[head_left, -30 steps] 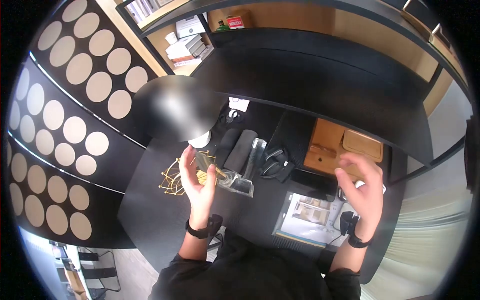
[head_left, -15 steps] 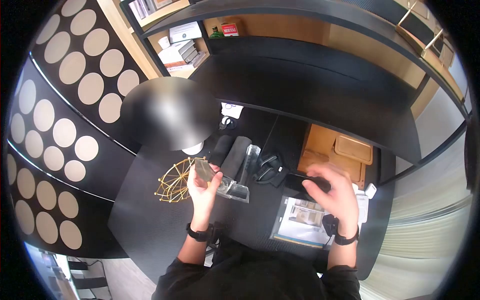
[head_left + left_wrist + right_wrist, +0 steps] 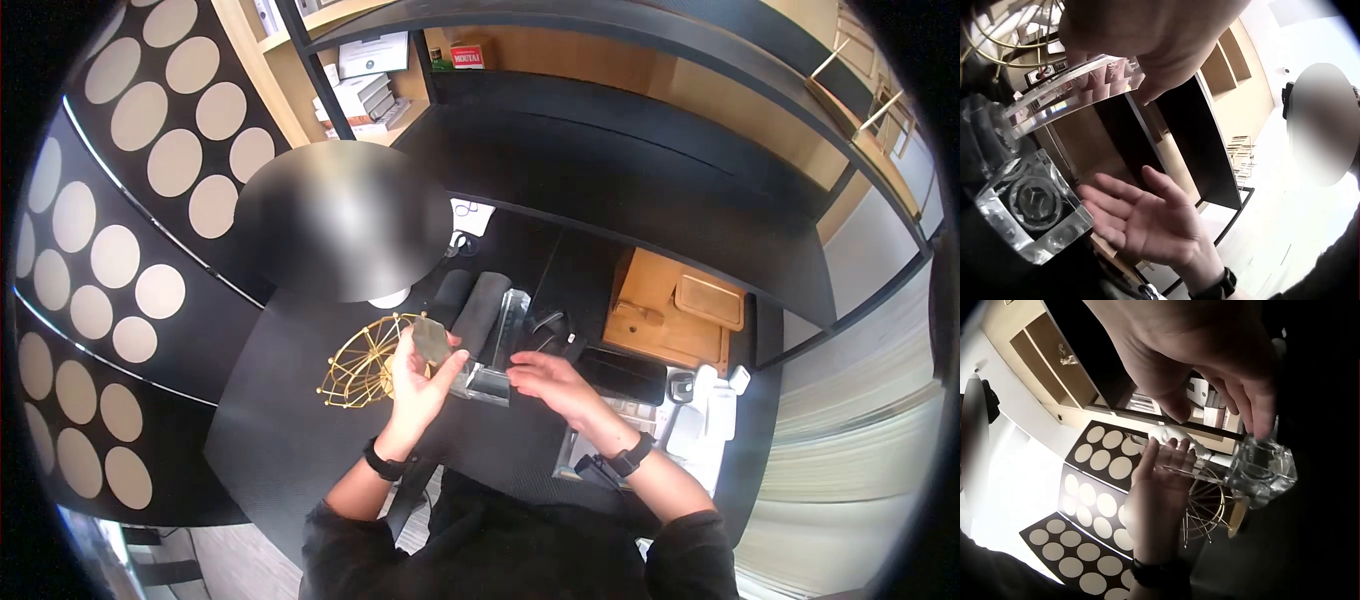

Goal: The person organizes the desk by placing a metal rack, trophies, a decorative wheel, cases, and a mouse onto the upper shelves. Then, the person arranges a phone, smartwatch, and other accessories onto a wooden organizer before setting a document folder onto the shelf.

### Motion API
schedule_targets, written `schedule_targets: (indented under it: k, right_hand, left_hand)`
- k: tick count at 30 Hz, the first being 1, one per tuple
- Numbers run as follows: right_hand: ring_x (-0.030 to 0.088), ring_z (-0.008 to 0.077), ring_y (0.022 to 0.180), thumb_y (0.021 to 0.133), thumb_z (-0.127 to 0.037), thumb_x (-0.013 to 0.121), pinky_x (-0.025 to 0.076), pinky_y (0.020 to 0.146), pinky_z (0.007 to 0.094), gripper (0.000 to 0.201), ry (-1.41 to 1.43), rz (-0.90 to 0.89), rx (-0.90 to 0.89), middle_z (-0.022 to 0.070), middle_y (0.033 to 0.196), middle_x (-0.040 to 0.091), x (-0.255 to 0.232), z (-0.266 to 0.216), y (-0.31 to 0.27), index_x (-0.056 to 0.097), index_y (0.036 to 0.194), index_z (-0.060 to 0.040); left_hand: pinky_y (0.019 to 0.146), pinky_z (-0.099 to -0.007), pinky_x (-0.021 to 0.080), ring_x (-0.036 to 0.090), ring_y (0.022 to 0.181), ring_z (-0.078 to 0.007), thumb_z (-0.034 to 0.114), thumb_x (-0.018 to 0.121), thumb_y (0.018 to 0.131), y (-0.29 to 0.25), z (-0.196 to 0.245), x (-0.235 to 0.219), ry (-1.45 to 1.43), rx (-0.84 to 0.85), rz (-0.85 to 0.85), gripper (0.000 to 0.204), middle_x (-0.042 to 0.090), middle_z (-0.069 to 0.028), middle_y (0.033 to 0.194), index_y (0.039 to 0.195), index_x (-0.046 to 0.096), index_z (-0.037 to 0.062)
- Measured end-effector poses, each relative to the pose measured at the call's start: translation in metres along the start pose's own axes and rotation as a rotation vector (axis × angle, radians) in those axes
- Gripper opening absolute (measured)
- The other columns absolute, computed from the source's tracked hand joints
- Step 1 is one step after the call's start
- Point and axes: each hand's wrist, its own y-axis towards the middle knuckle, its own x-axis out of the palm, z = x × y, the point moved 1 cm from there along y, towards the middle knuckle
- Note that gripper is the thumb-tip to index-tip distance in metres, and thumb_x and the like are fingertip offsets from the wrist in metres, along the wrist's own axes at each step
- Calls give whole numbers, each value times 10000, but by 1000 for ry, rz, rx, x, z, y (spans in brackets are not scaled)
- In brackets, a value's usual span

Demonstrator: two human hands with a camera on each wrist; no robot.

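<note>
Handling of a clear glass piece is the step in hand, near the middle of the head view. A flat faceted glass plate (image 3: pixel 432 340) is pinched between the thumb and curled fingers of the left hand (image 3: pixel 418 375), raised off the black desk (image 3: pixel 300 420) and tilted. In the left wrist view the plate (image 3: pixel 1072 87) runs across the upper left of the frame, under the gripping fingers.

Below and right of it a clear glass block (image 3: pixel 487 380) stands on the desk; in the left wrist view the block (image 3: pixel 1029 212) fills the lower left, with a round recess in its top. The right hand (image 3: pixel 548 385) is held flat, fingers straight and relaxed, with nothing in it, its fingertips at the block's right side; whether they touch the block cannot be told from the head view, though in the right wrist view they seem to rest on its top edge (image 3: pixel 1266 469).

The next move probably calls for the block to be steadied and the plate's lower edge brought down squarely to it.

A gold wire basket (image 3: pixel 362 365) lies left of the left hand, a phone (image 3: pixel 625 375) right of the block.
</note>
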Motion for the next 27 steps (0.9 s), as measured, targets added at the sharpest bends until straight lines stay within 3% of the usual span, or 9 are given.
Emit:
schedule_targets:
  k: [4, 8, 11, 14, 17, 19, 22, 25, 27]
  right_hand:
    - [558, 248, 1268, 939, -288, 699, 422, 1069, 311, 745, -33, 94, 44, 240, 1389, 563, 9, 11, 5, 373, 1476, 113]
    - [519, 267, 1311, 933, -314, 697, 401, 1084, 313, 802, 67, 174, 49, 255, 1396, 548, 18, 10, 16, 331, 1490, 132]
    - [510, 230, 1319, 967, -216, 662, 414, 1107, 342, 666, 177, 265, 84, 164, 1373, 569, 30, 9, 25, 371, 1479, 94]
    - [581, 233, 1202, 943, -277, 681, 447, 1019, 307, 777, 212, 405, 33, 208, 1294, 607, 33, 18, 37, 319, 1498, 129]
    - [644, 188, 1039, 958, -206, 661, 495, 934, 300, 636, 277, 301, 30, 144, 1127, 669, 30, 18, 49, 408, 1441, 123]
    - [662, 154, 905, 960, -141, 660, 525, 818, 283, 409, 302, 321, 16, 90, 988, 678, 30, 20, 55, 542, 1274, 92]
    - [665, 163, 850, 954, -132, 676, 530, 735, 278, 218, 289, 470, 37, 92, 954, 677, 40, 10, 55, 611, 1070, 41]
    - [663, 159, 777, 944, -126, 692, 526, 659, 276, 169, 205, 440, 73, 92, 909, 676, 44, 3, 56, 636, 1001, 24]
    - [681, 177, 852, 945, -136, 696, 536, 729, 288, 244, 133, 400, 114, 118, 989, 685, 34, 9, 63, 613, 1088, 44]
  left_hand:
    - [862, -282, 507, 623, 944, -123, -76, 718, 858, 2, -3, -1, -89, -5, -61, 350, 634, -48, 1025, 1129, 531, 43]
    - [835, -267, 509, 617, 930, -112, -70, 717, 861, 1, -6, 1, -141, -3, -69, 373, 617, -41, 1020, 1153, 516, 42]
    - [833, -263, 507, 618, 939, -110, -69, 717, 862, 0, -8, 1, -184, -18, -64, 386, 617, -40, 1021, 1169, 512, 41]
    - [835, -261, 505, 614, 942, -109, -64, 718, 866, 0, -6, -1, -173, -17, -95, 412, 616, -38, 1028, 1203, 504, 36]
    - [840, -259, 503, 609, 942, -103, -53, 714, 876, 0, -10, -3, -165, -22, -113, 438, 615, -35, 1032, 1242, 486, 25]
    - [841, -256, 502, 607, 944, -101, -44, 712, 883, 0, -13, -4, -181, -13, -123, 449, 613, -36, 1040, 1259, 475, 21]
    - [846, -253, 498, 604, 957, -99, -26, 709, 894, 0, -12, -3, -203, -9, -140, 462, 609, -40, 1058, 1280, 459, 14]
    - [854, -264, 496, 604, 960, -108, -11, 720, 890, 0, -4, -2, -233, -34, -130, 422, 606, -40, 1045, 1235, 479, 26]
    - [858, -276, 496, 604, 953, -116, -7, 730, 881, -1, -4, -1, -258, -56, -126, 382, 606, -39, 1023, 1185, 504, 41]
